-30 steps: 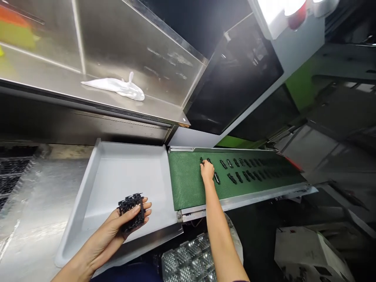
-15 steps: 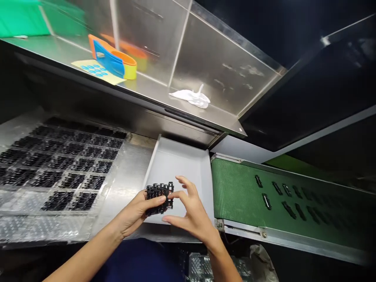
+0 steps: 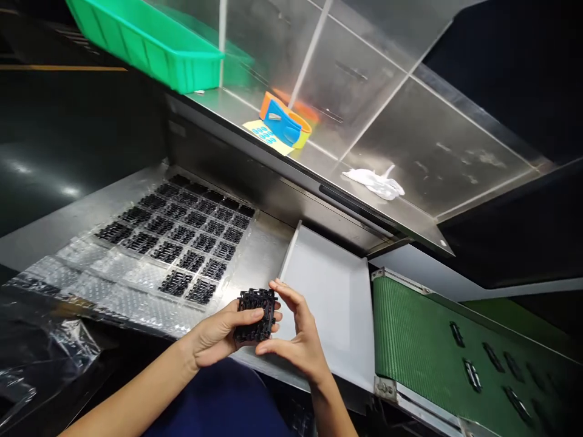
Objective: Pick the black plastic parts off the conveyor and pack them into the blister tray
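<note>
My left hand (image 3: pixel 218 335) is wrapped around a stack of small black plastic parts (image 3: pixel 255 321), its thumb pressed across the front. At the stack's right side is my right hand (image 3: pixel 298 331); its index fingertip meets the upper corner and its thumb the lower one, so the stack is gripped between them. Both hands are over the near left edge of a white tray (image 3: pixel 330 291). To the left, a clear plastic blister tray (image 3: pixel 132 276) holds rows of similar black parts, with bare pockets along its near side.
A green conveyor belt (image 3: pixel 410 328) at right carries scattered black parts (image 3: pixel 472 375). On the steel shelf above are a green bin (image 3: pixel 182 70), an orange, blue and yellow band (image 3: pixel 285 124), a sticker sheet (image 3: pixel 268 138) and a crumpled white item (image 3: pixel 376 183). Black plastic wrap (image 3: pixel 50 358) lies lower left.
The view has swung left, bringing more of the blister tray and green bin into sight. The stack has turned to face me more, and my right hand's fingers have closed onto its right end.
</note>
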Demonstrator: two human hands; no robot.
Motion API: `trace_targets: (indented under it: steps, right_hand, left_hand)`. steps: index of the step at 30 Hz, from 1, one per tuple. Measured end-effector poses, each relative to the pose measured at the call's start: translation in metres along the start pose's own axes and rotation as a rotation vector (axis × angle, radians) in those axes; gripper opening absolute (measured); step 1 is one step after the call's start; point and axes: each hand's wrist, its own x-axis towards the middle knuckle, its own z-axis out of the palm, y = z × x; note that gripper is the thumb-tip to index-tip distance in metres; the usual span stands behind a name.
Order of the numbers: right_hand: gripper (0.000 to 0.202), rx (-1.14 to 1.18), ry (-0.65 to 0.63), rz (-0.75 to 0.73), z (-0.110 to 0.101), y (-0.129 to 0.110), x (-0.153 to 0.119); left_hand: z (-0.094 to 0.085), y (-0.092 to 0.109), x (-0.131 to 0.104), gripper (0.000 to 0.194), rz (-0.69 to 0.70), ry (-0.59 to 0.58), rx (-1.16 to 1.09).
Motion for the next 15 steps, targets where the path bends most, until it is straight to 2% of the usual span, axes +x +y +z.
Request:
trace_targets:
  steps: [3, 6, 8, 11, 13, 15]
  right_hand:
    - [0.083, 0.087, -0.055, 0.063, 0.021, 0.002, 0.009]
    - [0.085, 0.316, -0.067, 0.134, 0.047, 0.010, 0.016]
    - [0.075, 0.495, 0.016, 0.221, 0.067, 0.018, 0.020]
    - [0.041, 0.664, 0.099, 0.430, 0.100, 0.029, 0.027]
    - [0.031, 0.808, -0.015, 0.562, 0.121, 0.035, 0.032]
    - [0.033, 0.948, -0.209, 0.655, 0.139, 0.040, 0.038]
  left_hand:
    - [-0.013, 0.008, -0.015, 0.033, 0.014, -0.012, -0.027]
    - [-0.024, 0.014, -0.029, 0.033, 0.099, 0.036, 0.014]
    - [-0.034, 0.016, -0.038, 0.035, 0.239, 0.146, 0.150]
    - [-0.054, 0.019, -0.050, 0.034, 0.461, 0.342, 0.450]
    - [-0.070, 0.021, -0.060, 0.034, 0.546, 0.392, 0.618]
    - [-0.086, 0.024, -0.070, 0.036, 0.571, 0.374, 0.740]
